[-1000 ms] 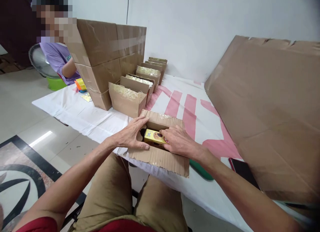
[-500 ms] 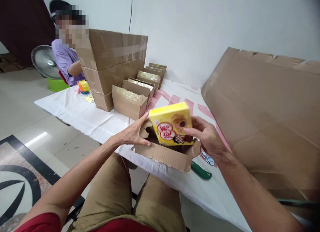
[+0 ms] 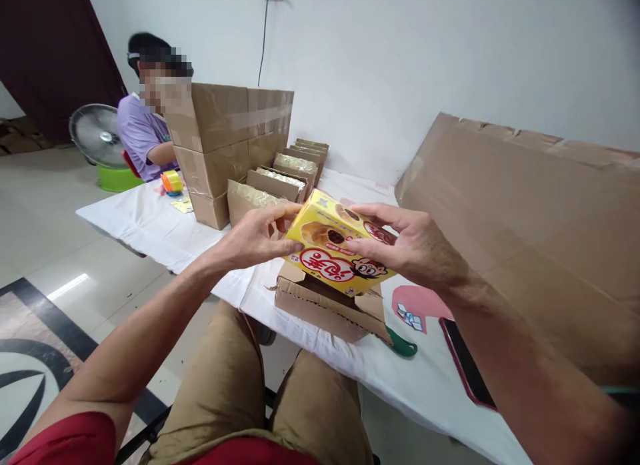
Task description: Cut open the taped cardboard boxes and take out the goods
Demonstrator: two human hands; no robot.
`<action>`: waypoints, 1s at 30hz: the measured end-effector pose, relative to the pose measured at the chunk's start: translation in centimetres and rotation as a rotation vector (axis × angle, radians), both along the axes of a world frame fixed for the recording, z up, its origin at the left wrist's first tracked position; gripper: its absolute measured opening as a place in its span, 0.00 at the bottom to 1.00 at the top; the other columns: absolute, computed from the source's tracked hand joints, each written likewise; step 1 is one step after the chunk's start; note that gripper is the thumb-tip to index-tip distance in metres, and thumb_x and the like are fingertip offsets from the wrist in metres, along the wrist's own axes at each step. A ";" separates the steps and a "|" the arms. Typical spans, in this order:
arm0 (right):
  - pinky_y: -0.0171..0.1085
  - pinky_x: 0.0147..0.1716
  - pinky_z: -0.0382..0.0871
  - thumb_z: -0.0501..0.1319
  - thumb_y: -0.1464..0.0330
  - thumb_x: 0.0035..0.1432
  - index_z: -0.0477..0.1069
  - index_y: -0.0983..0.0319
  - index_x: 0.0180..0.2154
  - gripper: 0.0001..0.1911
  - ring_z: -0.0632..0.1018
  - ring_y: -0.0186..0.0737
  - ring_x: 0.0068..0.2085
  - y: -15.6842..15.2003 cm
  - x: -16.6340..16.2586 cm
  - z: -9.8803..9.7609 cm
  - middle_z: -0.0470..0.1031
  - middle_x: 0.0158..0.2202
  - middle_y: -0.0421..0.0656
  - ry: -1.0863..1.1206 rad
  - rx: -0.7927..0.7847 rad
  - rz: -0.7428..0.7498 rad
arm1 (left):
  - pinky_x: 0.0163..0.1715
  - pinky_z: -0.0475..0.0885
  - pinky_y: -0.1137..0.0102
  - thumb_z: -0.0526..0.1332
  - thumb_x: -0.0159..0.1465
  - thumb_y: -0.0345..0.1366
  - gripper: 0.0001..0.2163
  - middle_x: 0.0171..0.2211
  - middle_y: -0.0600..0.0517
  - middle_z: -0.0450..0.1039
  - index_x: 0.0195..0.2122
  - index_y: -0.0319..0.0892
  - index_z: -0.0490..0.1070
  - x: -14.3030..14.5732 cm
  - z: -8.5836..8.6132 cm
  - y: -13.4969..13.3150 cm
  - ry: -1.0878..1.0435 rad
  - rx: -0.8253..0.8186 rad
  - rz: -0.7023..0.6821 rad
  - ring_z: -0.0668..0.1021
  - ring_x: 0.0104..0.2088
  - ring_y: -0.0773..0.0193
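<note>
Between my two hands is a yellow snack box [image 3: 320,255] with red lettering, a cartoon face and pictures of round pastries. My left hand [image 3: 260,238] grips its left end, thumb on the front. My right hand [image 3: 400,238] clasps the right side, fingers over the top edge and thumb across the front. The box is tilted and held above an opened cardboard carton [image 3: 320,311] with torn flaps. That carton lies near the table's front edge, its inside partly hidden by the yellow box. A green handle [image 3: 403,343] pokes out from beside the carton.
Taped cartons [image 3: 220,121] are stacked at the left, with a row of opened cartons [image 3: 277,178] beside them. A large cardboard sheet [image 3: 520,238] leans at the right. A phone [image 3: 467,365] lies by my right forearm. Beyond the stack sits a person in purple [image 3: 143,135].
The yellow box has come up out of the carton and tilted. My left hand has left the carton's edge and taken hold of the box. The phone has come into view.
</note>
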State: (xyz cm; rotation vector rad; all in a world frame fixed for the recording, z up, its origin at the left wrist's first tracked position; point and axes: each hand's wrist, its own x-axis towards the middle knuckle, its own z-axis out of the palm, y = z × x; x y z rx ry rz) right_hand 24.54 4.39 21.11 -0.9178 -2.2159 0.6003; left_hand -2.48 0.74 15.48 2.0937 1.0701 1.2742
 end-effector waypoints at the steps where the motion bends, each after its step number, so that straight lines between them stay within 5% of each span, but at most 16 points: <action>1: 0.45 0.49 0.79 0.73 0.54 0.52 0.82 0.55 0.51 0.25 0.82 0.47 0.48 0.1 -0.1 0.3 0.83 0.50 0.43 -0.006 -0.007 0.031 | 0.39 0.76 0.68 0.73 0.61 0.47 0.24 0.43 0.48 0.82 0.55 0.42 0.77 -0.3 0.1 -0.1 -0.048 -0.066 -0.052 0.80 0.38 0.61; 6: 0.48 0.52 0.80 0.76 0.48 0.47 0.75 0.52 0.59 0.39 0.81 0.51 0.54 0.7 1.4 0.0 0.80 0.56 0.44 0.128 -0.111 0.072 | 0.41 0.81 0.65 0.76 0.57 0.47 0.25 0.45 0.46 0.83 0.51 0.40 0.78 -1.5 -0.9 -0.4 -0.363 -0.192 -0.129 0.84 0.41 0.58; 10: 0.50 0.50 0.82 0.77 0.51 0.50 0.73 0.53 0.58 0.36 0.83 0.51 0.51 0.8 1.7 -0.9 0.81 0.52 0.44 0.258 -0.074 0.007 | 0.41 0.82 0.67 0.78 0.55 0.46 0.24 0.42 0.46 0.83 0.49 0.39 0.78 -1.6 -0.2 0.8 -0.493 -0.104 -0.117 0.85 0.42 0.58; 15: 0.50 0.50 0.83 0.78 0.58 0.50 0.70 0.51 0.55 0.33 0.84 0.49 0.49 2.2 0.5 1.6 0.82 0.46 0.41 0.552 0.179 -0.044 | 0.37 0.83 0.67 0.78 0.55 0.48 0.28 0.38 0.50 0.82 0.51 0.42 0.72 -0.7 3.4 3.8 -0.568 0.116 -0.052 0.86 0.41 0.57; 19: 0.55 0.50 0.83 0.79 0.59 0.50 0.70 0.49 0.50 0.29 0.84 0.51 0.50 3.2 -0.1 4.7 0.82 0.46 0.41 0.583 0.300 -0.006 | 0.41 0.83 0.61 0.76 0.56 0.52 0.30 0.39 0.54 0.80 0.54 0.45 0.70 -0.9 7.0 5.1 -0.519 0.243 0.006 0.86 0.45 0.54; 22: 0.55 0.50 0.82 0.80 0.58 0.48 0.69 0.47 0.50 0.31 0.84 0.50 0.49 3.1 -1.3 5.7 0.83 0.45 0.39 0.577 0.333 0.009 | 0.44 0.83 0.57 0.76 0.56 0.53 0.32 0.41 0.54 0.81 0.55 0.46 0.68 -2.5 8.2 5.0 -0.473 0.282 0.019 0.85 0.48 0.51; 26: 0.51 0.48 0.83 0.78 0.59 0.50 0.68 0.52 0.52 0.32 0.85 0.47 0.46 2.9 -4.5 4.2 0.82 0.44 0.40 0.523 0.221 0.037 | 0.46 0.82 0.59 0.78 0.53 0.52 0.34 0.42 0.50 0.81 0.56 0.44 0.68 -6.1 5.6 3.7 -0.492 0.221 0.049 0.84 0.50 0.50; 30: 0.47 0.47 0.82 0.73 0.65 0.53 0.70 0.61 0.52 0.26 0.84 0.47 0.47 4.0 -9.5 0.9 0.82 0.47 0.46 0.213 -0.028 0.071 | 0.44 0.82 0.63 0.79 0.52 0.48 0.31 0.42 0.46 0.82 0.53 0.40 0.72 -10.6 -0.6 2.4 -0.541 0.006 0.117 0.85 0.47 0.52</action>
